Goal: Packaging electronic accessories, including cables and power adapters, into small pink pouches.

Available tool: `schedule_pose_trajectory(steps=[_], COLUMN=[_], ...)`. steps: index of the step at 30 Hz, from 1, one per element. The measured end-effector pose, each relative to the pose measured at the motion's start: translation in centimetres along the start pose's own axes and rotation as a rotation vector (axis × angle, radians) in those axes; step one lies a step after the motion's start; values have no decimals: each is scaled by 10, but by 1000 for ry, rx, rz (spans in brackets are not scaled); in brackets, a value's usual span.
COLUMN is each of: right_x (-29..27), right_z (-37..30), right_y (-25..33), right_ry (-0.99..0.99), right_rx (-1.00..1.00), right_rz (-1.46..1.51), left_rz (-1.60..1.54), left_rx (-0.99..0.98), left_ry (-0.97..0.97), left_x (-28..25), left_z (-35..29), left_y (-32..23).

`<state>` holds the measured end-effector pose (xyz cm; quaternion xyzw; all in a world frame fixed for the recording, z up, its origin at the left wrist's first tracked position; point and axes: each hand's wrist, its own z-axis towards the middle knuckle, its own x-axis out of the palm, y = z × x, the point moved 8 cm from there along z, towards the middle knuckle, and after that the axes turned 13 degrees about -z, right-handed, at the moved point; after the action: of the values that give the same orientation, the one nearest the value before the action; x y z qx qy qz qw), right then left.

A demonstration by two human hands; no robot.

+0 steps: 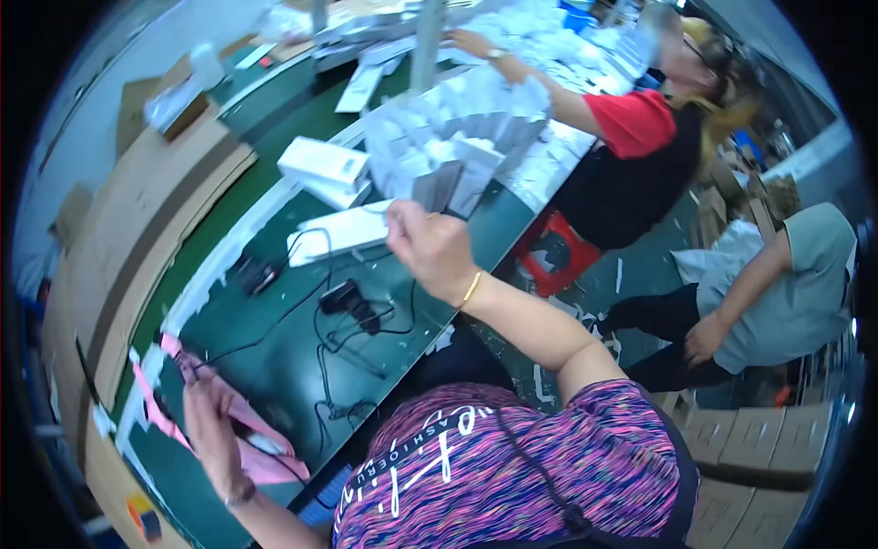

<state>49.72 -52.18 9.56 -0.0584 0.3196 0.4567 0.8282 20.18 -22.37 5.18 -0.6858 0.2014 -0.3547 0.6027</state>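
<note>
At the lower left, my left hand (212,428) is over a floppy pink piece (267,465) lying near the curved table edge. Its fingers are drawn together beside a thin black cable (240,349); what they grip is hard to make out. My right hand (434,252), with a gold bracelet at the wrist, is raised above the table with curled fingers. Its fingertips are in front of the end of a long white box (337,233), and whatever they hold is hidden. Below it lie a black device (349,306) with looped cables and a smaller black piece (255,274).
Two stacked white boxes (322,165) stand beside a large bag of folded white cartons (430,137). A co-worker in a red sleeve (625,123) reaches over white pieces. Another person (768,274) is at the right. A red stool (555,256) and brown cartons (750,439) are nearby.
</note>
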Motion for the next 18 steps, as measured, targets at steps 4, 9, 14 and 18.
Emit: schedule_pose_trajectory(steps=[4, 9, 14, 18], right_x=[19, 15, 17, 63], right_z=[-28, -5, 12, -6], right_y=[-15, 20, 82, 148], right_ry=[128, 166, 369, 821], right_rx=[-84, -272, 281, 543], right_rz=[-93, -162, 957, 1633], left_rz=[-191, 459, 388, 353], left_rx=[49, 134, 31, -38], left_ry=[4, 112, 230, 268], left_x=[-29, 64, 72, 79], left_z=[5, -11, -4, -11], left_y=[-23, -36, -5, 4])
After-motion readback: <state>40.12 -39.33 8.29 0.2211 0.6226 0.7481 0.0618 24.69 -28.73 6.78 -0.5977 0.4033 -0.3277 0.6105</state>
